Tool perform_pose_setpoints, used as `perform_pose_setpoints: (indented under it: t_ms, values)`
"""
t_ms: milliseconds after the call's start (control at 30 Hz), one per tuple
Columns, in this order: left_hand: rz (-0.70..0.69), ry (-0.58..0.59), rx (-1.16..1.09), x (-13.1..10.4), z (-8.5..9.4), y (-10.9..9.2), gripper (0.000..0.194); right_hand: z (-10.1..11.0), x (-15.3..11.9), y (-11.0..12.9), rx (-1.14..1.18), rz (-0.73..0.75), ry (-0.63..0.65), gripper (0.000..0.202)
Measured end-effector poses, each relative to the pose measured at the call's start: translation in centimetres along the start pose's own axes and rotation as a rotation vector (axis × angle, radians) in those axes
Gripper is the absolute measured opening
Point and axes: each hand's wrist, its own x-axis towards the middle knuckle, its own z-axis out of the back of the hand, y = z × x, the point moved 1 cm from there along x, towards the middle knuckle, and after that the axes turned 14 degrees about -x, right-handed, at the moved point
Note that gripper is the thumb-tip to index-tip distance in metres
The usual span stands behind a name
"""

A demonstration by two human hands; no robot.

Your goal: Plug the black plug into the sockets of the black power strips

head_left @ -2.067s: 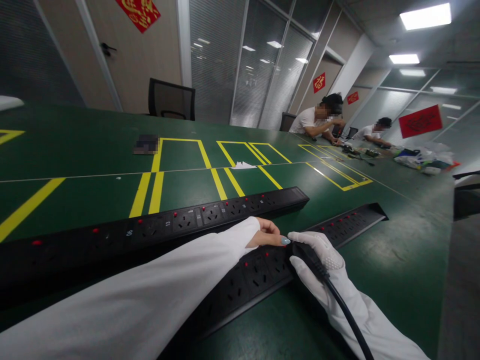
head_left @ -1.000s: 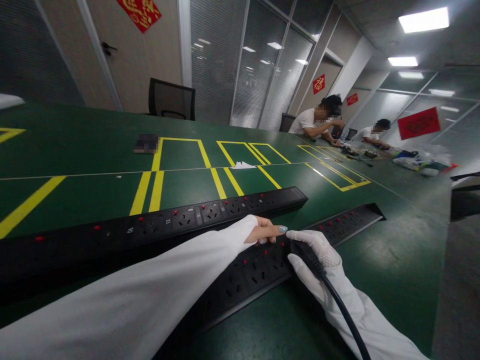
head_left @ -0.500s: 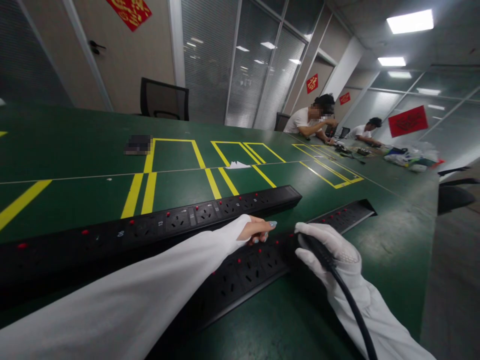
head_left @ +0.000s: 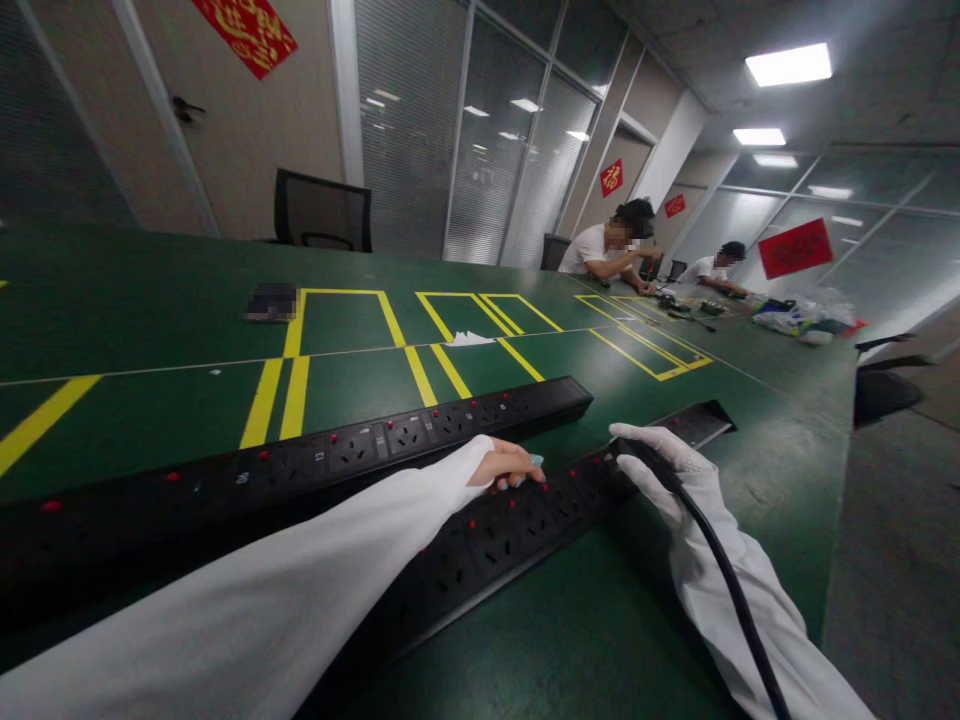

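Note:
Two long black socket strips with red lights lie on the green table. My left hand [head_left: 511,466], in a long white sleeve, rests at the upper edge of the nearer strip [head_left: 499,540], its fingers curled together; whatever is under them is hidden. The farther strip [head_left: 352,447] runs behind that arm. My right hand [head_left: 667,465], in a white glove, grips a black plug [head_left: 626,458] whose thick cable [head_left: 724,565] trails down toward the lower right. The plug is at the nearer strip's sockets, towards its far end; how far in it sits is hidden.
Yellow tape outlines [head_left: 345,292] mark the green table [head_left: 772,450]. A dark pixelated object [head_left: 271,302] and a white scrap [head_left: 471,339] lie beyond the strips. Two people [head_left: 600,250] sit at the far right, near plastic bags [head_left: 799,312] and small parts. A chair [head_left: 322,210] stands behind.
My right hand and the plug have moved along the nearer strip toward its far end, to the right. My left hand remains by the strip. The whole view has shifted slightly.

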Motion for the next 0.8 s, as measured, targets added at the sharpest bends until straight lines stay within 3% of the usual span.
perform_pose_setpoints:
  t_ms: [133, 367, 800]
  values:
    - [-0.027, -0.005, 0.003, 0.0, 0.0, 0.0, 0.039, 0.0, 0.0, -0.8, 0.059, 0.062, 0.084, 0.031]
    - [-0.012, 0.038, 0.000, -0.2, 0.2, -0.2, 0.039, -0.9, 0.0, 0.2, -0.046, 0.320, 0.002, 0.031]
    - [0.021, 0.071, 0.015, 0.5, 0.9, 0.6, 0.040, -0.9, 0.0, 0.8, -0.178, 0.400, -0.016, 0.032]
